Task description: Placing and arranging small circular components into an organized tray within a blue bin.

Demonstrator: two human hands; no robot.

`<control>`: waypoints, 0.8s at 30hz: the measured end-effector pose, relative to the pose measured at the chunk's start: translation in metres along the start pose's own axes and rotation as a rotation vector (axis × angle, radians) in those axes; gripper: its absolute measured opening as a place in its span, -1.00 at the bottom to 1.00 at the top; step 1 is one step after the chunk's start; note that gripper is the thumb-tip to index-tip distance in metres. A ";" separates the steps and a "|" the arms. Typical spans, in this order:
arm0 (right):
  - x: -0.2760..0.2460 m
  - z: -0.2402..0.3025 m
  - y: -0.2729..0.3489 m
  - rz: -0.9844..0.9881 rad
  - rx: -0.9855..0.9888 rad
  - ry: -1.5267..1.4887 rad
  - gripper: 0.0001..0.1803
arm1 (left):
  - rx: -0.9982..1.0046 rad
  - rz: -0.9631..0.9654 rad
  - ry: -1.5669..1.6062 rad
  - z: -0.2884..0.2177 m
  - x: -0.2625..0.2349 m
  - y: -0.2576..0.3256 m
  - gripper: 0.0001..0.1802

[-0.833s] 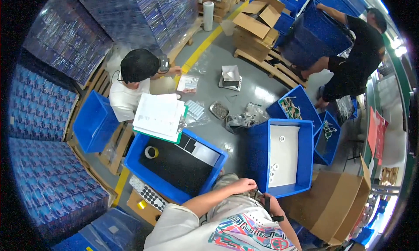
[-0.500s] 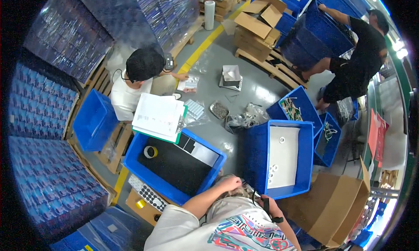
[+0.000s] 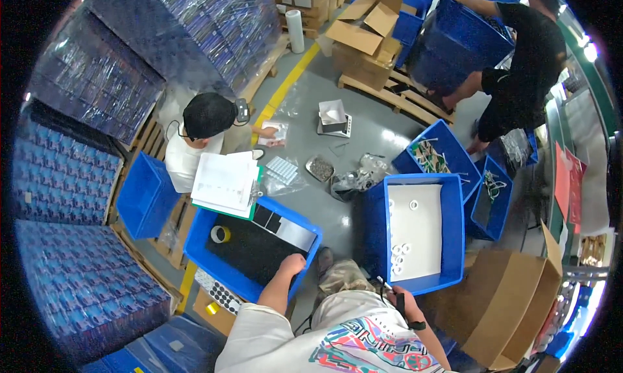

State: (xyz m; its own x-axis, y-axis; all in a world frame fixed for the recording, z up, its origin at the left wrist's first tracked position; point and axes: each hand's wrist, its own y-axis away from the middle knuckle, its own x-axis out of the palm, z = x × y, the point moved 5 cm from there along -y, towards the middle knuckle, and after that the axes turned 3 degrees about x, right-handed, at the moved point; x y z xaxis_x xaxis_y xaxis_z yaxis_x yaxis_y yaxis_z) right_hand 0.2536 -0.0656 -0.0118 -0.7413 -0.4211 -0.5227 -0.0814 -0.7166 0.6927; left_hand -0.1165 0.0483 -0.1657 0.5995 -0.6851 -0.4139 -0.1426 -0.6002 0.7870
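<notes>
Head view looks down on a warehouse floor (image 3: 363, 133) crowded with bins. The left hand (image 3: 293, 264) is curled into a loose fist resting on the near rim of a blue bin with a black sheet inside (image 3: 250, 246); whether it grips anything I cannot tell. The right hand (image 3: 392, 296) sits close to the body at the near wall of a second blue bin lined with a white sheet (image 3: 415, 233), and seems to pinch a small dark-tipped tool, though it is too small to be sure. Small white rings (image 3: 399, 253) lie in a cluster on the white sheet near that hand, one more farther up.

Judging by the pose, the step in hand is picking or sorting the rings between the two bins. A next move would call for reaching over the bin wall without catching the rim.

Room is tight: the two bins stand near each other with a narrow strip of floor and the person's shoe between them. A roll of tape (image 3: 220, 233) lies in the black-lined bin's far left corner. A seated person in a white shirt (image 3: 195, 146) holds a stack of papers (image 3: 226, 183) just beyond that bin. A cardboard box (image 3: 506, 301) crowds the right side.
</notes>
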 end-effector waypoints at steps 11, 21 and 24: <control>-0.089 -0.136 -0.013 -0.350 0.067 0.008 -0.64 | 0.291 -0.277 0.319 -0.193 0.136 -0.023 -0.65; -0.206 -0.372 -0.110 -0.897 0.107 -0.430 -0.74 | 0.105 -0.869 0.154 -0.278 0.141 -0.082 -0.43; -0.220 -0.361 -0.167 -0.742 0.114 -0.432 -0.65 | -0.041 -0.626 0.164 -0.271 0.148 -0.107 -0.39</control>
State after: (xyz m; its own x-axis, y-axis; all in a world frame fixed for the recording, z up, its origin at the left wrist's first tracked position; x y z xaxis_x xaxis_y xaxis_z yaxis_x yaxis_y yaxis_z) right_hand 0.6708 -0.0542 -0.1921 -0.6562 0.3983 -0.6409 -0.6938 -0.6523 0.3051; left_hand 0.2004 0.1232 -0.1872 0.6728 -0.1369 -0.7270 0.3008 -0.8472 0.4379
